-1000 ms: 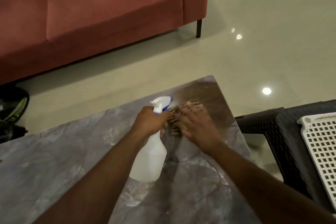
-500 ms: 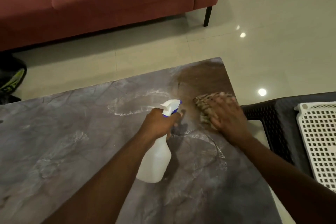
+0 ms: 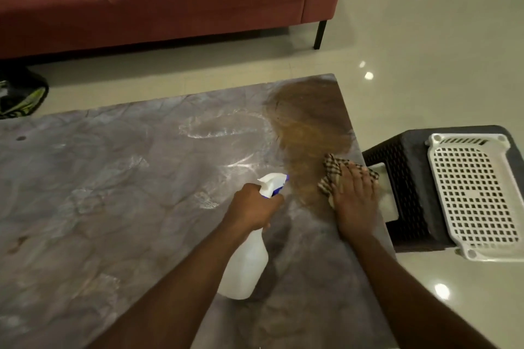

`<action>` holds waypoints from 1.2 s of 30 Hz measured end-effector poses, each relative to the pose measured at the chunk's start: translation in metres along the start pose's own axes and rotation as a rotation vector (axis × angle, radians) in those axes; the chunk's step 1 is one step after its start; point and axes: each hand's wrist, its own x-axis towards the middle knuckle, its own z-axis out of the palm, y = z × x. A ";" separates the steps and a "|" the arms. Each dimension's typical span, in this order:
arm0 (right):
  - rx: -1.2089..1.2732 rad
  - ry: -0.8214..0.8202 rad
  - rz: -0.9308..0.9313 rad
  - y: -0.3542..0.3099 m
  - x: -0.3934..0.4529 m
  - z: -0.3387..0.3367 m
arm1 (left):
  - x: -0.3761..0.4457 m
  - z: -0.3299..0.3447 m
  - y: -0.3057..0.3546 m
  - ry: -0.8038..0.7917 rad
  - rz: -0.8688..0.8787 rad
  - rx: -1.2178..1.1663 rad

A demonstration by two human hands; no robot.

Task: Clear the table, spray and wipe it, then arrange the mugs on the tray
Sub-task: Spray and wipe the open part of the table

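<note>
A white spray bottle [image 3: 246,263] is gripped at its neck by the curled fingers of the left hand [image 3: 251,209] above the table [image 3: 113,193]; a checked cloth [image 3: 336,170] is pressed flat near the table's right edge by the straight-fingered right hand [image 3: 354,200]

- From my remote seat the room looks dim and warm-toned, lit from overhead.
- Ceiling lamps glare as small white spots on the glossy cream floor tiles [image 3: 425,37].
- The white plastic spray bottle [image 3: 246,266] casts a soft shadow rightward on the grey marbled tabletop [image 3: 113,207].
- Wet streaks there shine faintly.
- Edges bow outward; detail is soft.
</note>
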 end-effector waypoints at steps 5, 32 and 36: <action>0.055 -0.006 -0.437 -0.021 -0.090 0.013 | -0.024 0.018 -0.017 -0.049 0.005 -0.019; 0.104 0.085 -0.164 0.019 -0.189 0.012 | -0.082 0.091 -0.046 -0.181 0.006 0.045; 0.022 -0.074 -0.681 0.034 -0.228 0.016 | -0.080 0.075 -0.054 -0.142 -0.038 -0.048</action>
